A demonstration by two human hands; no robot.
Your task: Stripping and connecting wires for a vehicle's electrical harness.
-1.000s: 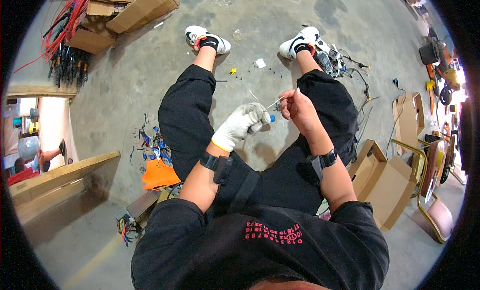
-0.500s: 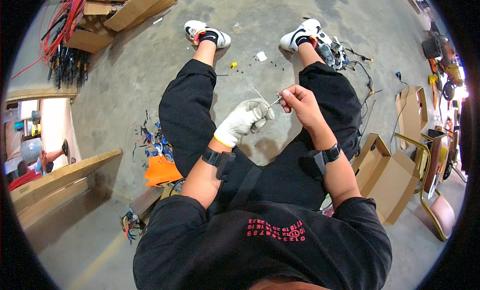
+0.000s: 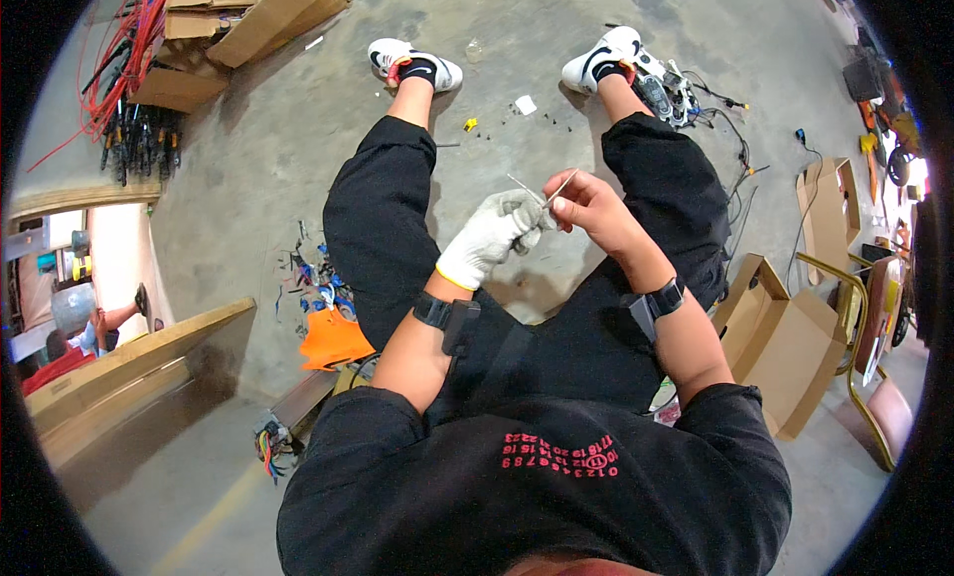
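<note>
In the gloved left hand (image 3: 494,230), fingers closed on a thin pale rod (image 3: 523,186), its free end sticking out past the fingertips, away from the body. In the bare right hand (image 3: 596,210), pinched between thumb and forefinger, a second thin rod (image 3: 564,184), slanting down toward the first and seemingly meeting it at the left fingertips. One bent length or two separate ones: impossible to tell at this size. Both held up between the legs (image 3: 383,208), above the concrete floor (image 3: 278,149).

Farther out, toward the floor's far edge: small dark bits (image 3: 555,121), perhaps screws, a yellow scrap (image 3: 471,125) and a white scrap (image 3: 526,105). Beside the right shoe (image 3: 601,59), a tangle of white-and-grey devices (image 3: 651,91). Toward the floor's left edge, a heap of blue and dark parts (image 3: 320,283), with an orange piece (image 3: 335,339) just nearer the body.

As for progress, probably midway: many pieces already loose on the floor, handling of the rods apparently unfinished, both hands occupied.
</note>
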